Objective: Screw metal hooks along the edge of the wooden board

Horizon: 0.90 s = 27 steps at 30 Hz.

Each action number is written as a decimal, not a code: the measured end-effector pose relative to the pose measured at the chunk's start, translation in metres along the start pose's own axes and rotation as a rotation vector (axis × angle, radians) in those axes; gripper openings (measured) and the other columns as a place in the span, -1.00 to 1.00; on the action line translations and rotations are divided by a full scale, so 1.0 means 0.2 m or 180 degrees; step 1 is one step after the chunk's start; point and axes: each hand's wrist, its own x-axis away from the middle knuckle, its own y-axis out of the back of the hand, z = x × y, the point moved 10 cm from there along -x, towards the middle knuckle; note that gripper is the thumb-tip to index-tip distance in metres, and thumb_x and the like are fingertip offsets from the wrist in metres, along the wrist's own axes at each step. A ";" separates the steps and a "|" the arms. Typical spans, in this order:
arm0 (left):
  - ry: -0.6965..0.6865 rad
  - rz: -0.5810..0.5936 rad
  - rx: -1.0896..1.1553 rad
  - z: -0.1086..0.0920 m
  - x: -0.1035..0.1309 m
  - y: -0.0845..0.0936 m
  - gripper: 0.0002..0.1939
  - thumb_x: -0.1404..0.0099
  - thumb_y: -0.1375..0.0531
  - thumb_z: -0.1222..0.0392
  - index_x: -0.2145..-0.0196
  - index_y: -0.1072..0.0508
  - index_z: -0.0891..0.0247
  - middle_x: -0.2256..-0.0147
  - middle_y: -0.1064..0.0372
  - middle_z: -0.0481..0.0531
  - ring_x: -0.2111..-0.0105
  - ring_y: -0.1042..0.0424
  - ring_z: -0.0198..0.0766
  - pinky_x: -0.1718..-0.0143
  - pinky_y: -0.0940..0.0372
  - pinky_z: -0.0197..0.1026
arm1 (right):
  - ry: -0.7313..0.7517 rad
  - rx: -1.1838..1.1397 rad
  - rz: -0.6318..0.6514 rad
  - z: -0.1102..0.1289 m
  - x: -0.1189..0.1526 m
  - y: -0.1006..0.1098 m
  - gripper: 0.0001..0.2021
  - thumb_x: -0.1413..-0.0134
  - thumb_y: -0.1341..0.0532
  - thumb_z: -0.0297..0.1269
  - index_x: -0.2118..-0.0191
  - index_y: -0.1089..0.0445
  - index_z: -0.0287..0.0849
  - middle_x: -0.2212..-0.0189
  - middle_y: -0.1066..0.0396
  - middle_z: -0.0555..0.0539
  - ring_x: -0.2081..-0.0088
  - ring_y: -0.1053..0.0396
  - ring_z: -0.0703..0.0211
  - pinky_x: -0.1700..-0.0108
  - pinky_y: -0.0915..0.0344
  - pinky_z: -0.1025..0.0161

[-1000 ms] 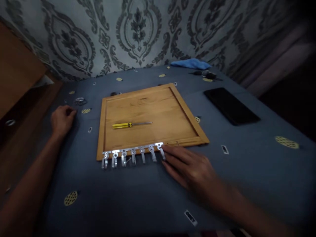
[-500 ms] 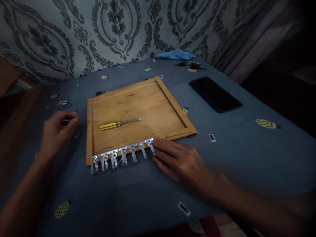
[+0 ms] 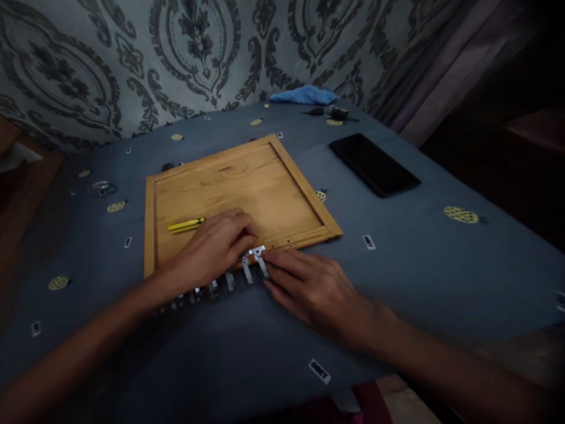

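A framed wooden board (image 3: 233,188) lies flat on the cloth-covered table. Silver metal hooks (image 3: 230,281) line its near edge, several of them partly behind my left arm. My right hand (image 3: 318,285) grips the rightmost metal hook (image 3: 258,252) against that edge, between thumb and fingers. Just above this hook, my left hand (image 3: 216,244) is closed in a pinch over the board; what it holds, if anything, is too small to make out. A screwdriver with a yellow handle (image 3: 183,226) rests on the board, its shaft hidden behind my left hand.
Right of the board lies a black phone-like slab (image 3: 374,165). Farther back are a blue cloth (image 3: 303,95) and a dark object with a metal ring (image 3: 331,112). Small shiny metal pieces (image 3: 103,188) lie to the left. Small dark holes mark the board's near rail (image 3: 304,238).
My left hand has moved right from beside the board to above the rightmost hook, now covering the screwdriver's shaft. My right hand keeps its hold there. The view has shifted slightly.
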 end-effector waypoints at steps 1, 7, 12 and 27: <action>0.0022 0.0002 0.0008 0.00 -0.01 -0.01 -0.89 -0.36 -0.13 0.28 0.35 -0.40 0.24 0.35 -0.40 -0.04 0.31 -0.37 -0.26 0.25 -0.21 -0.20 | 0.0004 0.0026 -0.0018 0.00 0.00 0.00 -0.75 -0.36 -0.07 -0.43 0.21 -0.51 -0.28 0.16 -0.57 -0.18 0.16 -0.54 0.08 0.15 -0.54 0.14; 0.0181 -0.0086 0.0145 0.01 0.07 0.03 -0.87 -0.40 -0.11 0.19 0.11 -0.38 0.18 0.23 -0.47 -0.04 0.21 -0.46 -0.22 0.18 -0.28 -0.17 | 0.0082 0.0087 -0.0086 0.01 -0.01 0.01 -0.73 -0.36 -0.05 -0.43 0.24 -0.51 -0.32 0.18 -0.58 -0.19 0.20 -0.55 0.06 0.20 -0.55 0.14; 0.0117 -0.0237 -0.0006 -0.08 0.24 0.03 -0.76 -0.39 -0.17 0.08 0.00 -0.32 0.07 0.07 -0.43 -0.04 0.04 -0.43 -0.19 0.04 -0.32 -0.13 | 0.0075 0.0085 -0.0115 0.00 0.00 0.01 -0.74 -0.37 -0.06 -0.41 0.23 -0.51 -0.29 0.17 -0.58 -0.18 0.20 -0.55 0.09 0.20 -0.55 0.16; 0.0066 -0.0672 -0.0751 -0.15 0.26 -0.02 -0.42 -0.25 -0.33 0.16 -0.13 -0.17 0.18 0.04 -0.48 0.09 0.02 -0.44 -0.03 0.04 -0.36 0.02 | 0.0100 0.0049 -0.0069 0.00 0.01 0.00 -0.74 -0.35 -0.06 -0.43 0.15 -0.51 -0.36 0.16 -0.57 -0.22 0.18 -0.55 0.05 0.19 -0.55 0.14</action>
